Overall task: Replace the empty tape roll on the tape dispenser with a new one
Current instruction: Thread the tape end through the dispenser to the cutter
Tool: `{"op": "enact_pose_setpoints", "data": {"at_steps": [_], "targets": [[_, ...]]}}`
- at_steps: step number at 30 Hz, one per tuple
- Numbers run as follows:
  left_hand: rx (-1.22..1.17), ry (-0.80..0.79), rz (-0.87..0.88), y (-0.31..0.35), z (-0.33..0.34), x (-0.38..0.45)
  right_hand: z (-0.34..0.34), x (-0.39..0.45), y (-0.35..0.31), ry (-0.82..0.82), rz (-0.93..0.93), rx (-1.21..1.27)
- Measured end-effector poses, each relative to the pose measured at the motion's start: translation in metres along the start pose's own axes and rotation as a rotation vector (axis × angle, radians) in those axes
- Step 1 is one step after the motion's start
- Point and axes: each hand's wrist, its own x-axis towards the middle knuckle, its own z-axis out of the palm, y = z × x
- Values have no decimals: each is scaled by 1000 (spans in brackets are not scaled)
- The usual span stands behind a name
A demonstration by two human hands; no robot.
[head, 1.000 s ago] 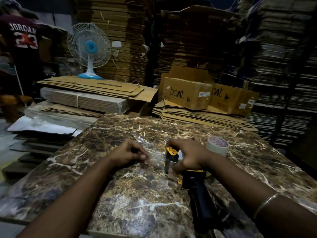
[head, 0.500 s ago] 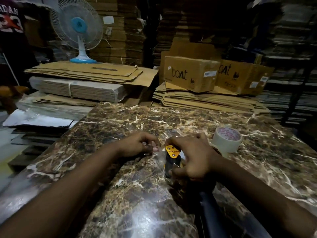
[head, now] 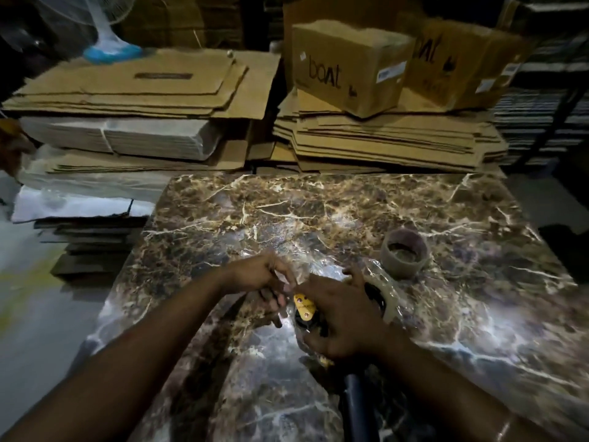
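A dim storeroom stacked with flattened cardboard (head: pixel 153 90) and two printed cartons (head: pixel 347 65) lies at twelve o'clock; nearer is a brown marble-patterned tabletop (head: pixel 350 212), veined pale and glaring under the light.

The tape dispenser (head: pixel 306 311) lies low and centre on it, its long axis running roughly six to twelve o'clock: the dark handle (head: pixel 358 406) points back toward the person, and the yellow plate marks the head end. The right hand (head: pixel 344 320) covers most of the head, fingers (head: pixel 318 341) curled round it, holding it down. A roll with clear, glossy tape (head: pixel 385 298) shows past that hand at about two o'clock, seemingly seated in the dispenser, though the hand hides the hub.

The left hand (head: pixel 264 279) sits just beside the head at nine to ten o'clock, fingertips pinched together close to the yellow plate. It appears to hold the loose end of the clear tape; blur and glare make it impossible to be certain. That end is what the coming move turns on: it lies right at the left hand, and probably has to be drawn along the dispenser's axis across the head while the right steadies the body.

A bare brown cardboard core (head: pixel 404 252), the spent roll by its look, stands apart at one o'clock from the hands.
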Motion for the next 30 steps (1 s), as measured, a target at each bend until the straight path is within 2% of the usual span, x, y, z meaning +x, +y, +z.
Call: {"op": "enact_pose_setpoints", "data": {"at_steps": [6,11,15,17,20,23,24,26,28,30], "targets": [[-158,-11,-294,12,-2,-6,-11,-1,-6,-60,35,79],[-310,45,-471,18,-2,-7,-11,-11,-7,177,103,188],[-7,170,-438,19,-1,2,-2,-43,-10,378,301,177],[78,212,-458,24,3,7,6,-62,-14,416,470,110],[242,240,-469,28,10,15,14,-84,-34,543,789,210],[418,203,-462,33,13,19,29,-90,-45,701,1184,588],[473,197,-467,31,14,23,37,-90,-43,674,1344,785],[537,176,-455,33,16,26,39,-87,-42,480,1562,1086],[615,159,-455,32,16,29,31,-81,-48,305,1595,1508],[680,143,-440,27,13,35,20,-79,-54,191,1467,1957]]}}
